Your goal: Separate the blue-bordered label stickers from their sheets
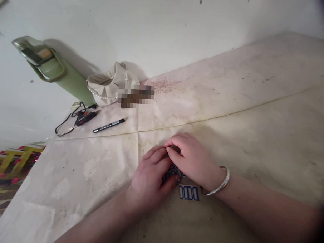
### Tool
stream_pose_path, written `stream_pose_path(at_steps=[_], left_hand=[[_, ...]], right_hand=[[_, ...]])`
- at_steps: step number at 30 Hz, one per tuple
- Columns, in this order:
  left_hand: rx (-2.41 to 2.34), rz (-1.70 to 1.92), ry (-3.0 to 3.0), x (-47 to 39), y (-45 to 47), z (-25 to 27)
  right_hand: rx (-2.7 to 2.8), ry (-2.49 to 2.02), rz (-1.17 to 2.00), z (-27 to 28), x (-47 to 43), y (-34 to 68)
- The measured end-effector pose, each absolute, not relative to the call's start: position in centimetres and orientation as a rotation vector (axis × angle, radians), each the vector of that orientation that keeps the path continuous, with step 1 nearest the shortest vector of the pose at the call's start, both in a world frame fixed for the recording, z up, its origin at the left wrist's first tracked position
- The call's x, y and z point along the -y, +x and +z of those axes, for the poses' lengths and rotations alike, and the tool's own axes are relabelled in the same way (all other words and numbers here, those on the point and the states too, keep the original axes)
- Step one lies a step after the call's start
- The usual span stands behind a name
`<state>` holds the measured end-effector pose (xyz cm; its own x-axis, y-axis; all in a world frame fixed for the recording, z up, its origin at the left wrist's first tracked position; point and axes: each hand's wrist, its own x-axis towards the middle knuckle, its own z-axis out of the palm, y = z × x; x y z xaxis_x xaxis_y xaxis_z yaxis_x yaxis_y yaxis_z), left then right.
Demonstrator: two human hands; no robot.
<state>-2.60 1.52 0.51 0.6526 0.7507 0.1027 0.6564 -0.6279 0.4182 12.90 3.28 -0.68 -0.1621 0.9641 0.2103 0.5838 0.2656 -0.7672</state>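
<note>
My left hand is curled over a dark piece with blue line patterning, thumb along its near side. Coming from the right, my right hand bends over the same piece from above, its thumb and fingertips close together and touching the left fingers. Most of the piece is hidden under both hands, so its shape cannot be made out. Just below the right palm lies a small flat strip of blue-outlined, pale rectangles. A silver bangle circles the right wrist.
A cream cloth covers the table. Behind are a green bottle, a white pouch with a pearl strand and a blurred brown object. A black pen and a black-and-red corded tool lie left.
</note>
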Motion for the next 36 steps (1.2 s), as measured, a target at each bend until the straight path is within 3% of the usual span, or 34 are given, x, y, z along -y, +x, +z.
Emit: stream_pose_path(at_steps=[36], left_hand=[[-1.130,0.370,2.528,-1.53,-2.66,0.40]], right_hand=[[1.876,-1.423,0.709,-0.66,-3.23,12.94]])
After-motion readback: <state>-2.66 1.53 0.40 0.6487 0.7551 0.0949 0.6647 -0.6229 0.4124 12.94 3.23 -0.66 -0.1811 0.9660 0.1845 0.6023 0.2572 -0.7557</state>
